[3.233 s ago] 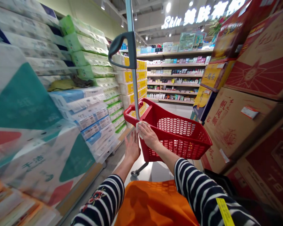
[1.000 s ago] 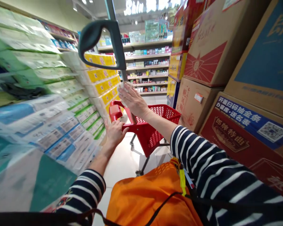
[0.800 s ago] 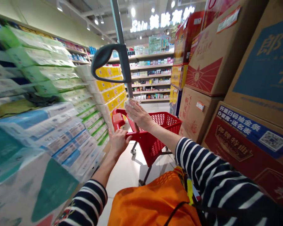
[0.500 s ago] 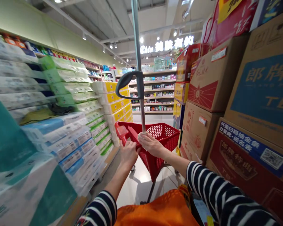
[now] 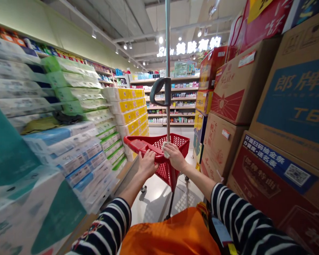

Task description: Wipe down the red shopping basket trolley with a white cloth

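Note:
A red plastic shopping cart stands in front of me at an angle. My left hand is closed over its red handle bar, fingers curled on the near edge. In my right hand is a crumpled white cloth, pressed near the right end of the handle, by the foot of a metal pole. The pole rises upright from the cart and carries a grey loop grip. Where the pole is fixed is hidden behind my right hand and the cloth.
Stacked tissue packs line the left, with yellow-and-white packs farther on. Tall cardboard cartons rise close on the right. Shelves of small goods stand behind the cart. Orange fabric lies below my arms.
The cart has swung round, its handle now reaching farther left and its basket narrower in view. The pole appears farther right. My right hand with the cloth has shifted slightly right.

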Action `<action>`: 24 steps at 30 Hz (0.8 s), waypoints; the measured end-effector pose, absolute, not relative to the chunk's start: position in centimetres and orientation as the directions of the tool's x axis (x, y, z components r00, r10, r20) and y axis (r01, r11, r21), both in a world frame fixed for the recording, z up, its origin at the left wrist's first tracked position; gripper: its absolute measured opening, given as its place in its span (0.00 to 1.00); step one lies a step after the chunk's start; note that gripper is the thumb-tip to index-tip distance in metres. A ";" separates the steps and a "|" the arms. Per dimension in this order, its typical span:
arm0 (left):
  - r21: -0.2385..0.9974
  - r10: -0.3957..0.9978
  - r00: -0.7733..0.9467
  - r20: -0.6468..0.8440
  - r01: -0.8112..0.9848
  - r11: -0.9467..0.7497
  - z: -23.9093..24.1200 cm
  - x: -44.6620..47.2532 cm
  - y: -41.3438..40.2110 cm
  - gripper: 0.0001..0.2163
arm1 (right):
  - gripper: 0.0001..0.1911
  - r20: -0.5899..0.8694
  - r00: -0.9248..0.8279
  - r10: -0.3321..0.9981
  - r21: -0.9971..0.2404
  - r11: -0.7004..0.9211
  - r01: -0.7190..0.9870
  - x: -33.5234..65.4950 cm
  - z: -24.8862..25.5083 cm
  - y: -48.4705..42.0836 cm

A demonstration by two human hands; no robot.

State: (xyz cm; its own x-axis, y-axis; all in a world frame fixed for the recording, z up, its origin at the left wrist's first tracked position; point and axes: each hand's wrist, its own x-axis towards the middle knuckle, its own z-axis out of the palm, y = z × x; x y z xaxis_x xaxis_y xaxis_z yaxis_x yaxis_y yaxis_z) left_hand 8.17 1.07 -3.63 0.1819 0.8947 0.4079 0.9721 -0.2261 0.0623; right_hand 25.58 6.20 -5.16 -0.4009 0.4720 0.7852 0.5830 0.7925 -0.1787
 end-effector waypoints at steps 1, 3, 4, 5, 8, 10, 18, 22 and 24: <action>0.063 0.894 0.187 0.407 0.971 -0.232 -3.7 8.7 1.1 0.21 | 0.21 0.776 -0.346 0.527 -0.254 0.763 0.595 25.3 -5.7 6.0; 0.052 0.892 0.217 0.398 0.965 -0.257 -3.7 9.6 1.0 0.24 | 0.20 0.741 -0.249 0.624 -0.385 0.698 0.604 24.9 -6.2 5.6; 0.040 0.889 0.243 0.387 0.959 -0.280 -3.7 9.9 1.1 0.25 | 0.19 0.719 -0.216 0.661 -0.436 0.671 0.600 24.9 -6.1 5.4; 0.026 0.885 0.276 0.374 0.951 -0.308 -3.7 10.0 1.2 0.27 | 0.19 0.695 -0.203 0.690 -0.476 0.653 0.588 25.0 -5.8 5.3; 0.001 0.899 0.292 0.327 0.951 -0.310 -3.5 9.2 1.9 0.32 | 0.20 0.620 -0.237 0.748 -0.557 0.632 0.539 25.9 -4.7 4.9; -0.001 0.933 0.195 0.302 0.979 -0.204 -3.4 8.1 2.5 0.35 | 0.19 0.543 -0.262 0.798 -0.609 0.589 0.531 26.8 -3.9 4.7; -0.031 0.953 0.078 0.291 0.997 -0.072 -3.9 8.6 2.4 0.37 | 0.21 0.519 -0.215 0.827 -0.535 0.511 0.673 24.6 -2.2 4.1; -0.018 0.953 0.139 0.271 0.990 -0.139 -3.6 8.9 2.3 0.36 | 0.24 0.603 -0.346 0.719 -0.373 0.637 0.674 22.2 -2.3 3.2; -0.010 0.948 0.154 0.279 0.987 -0.158 -3.5 8.1 2.4 0.36 | 0.24 0.603 -0.362 0.711 -0.309 0.626 0.715 22.6 -2.6 3.2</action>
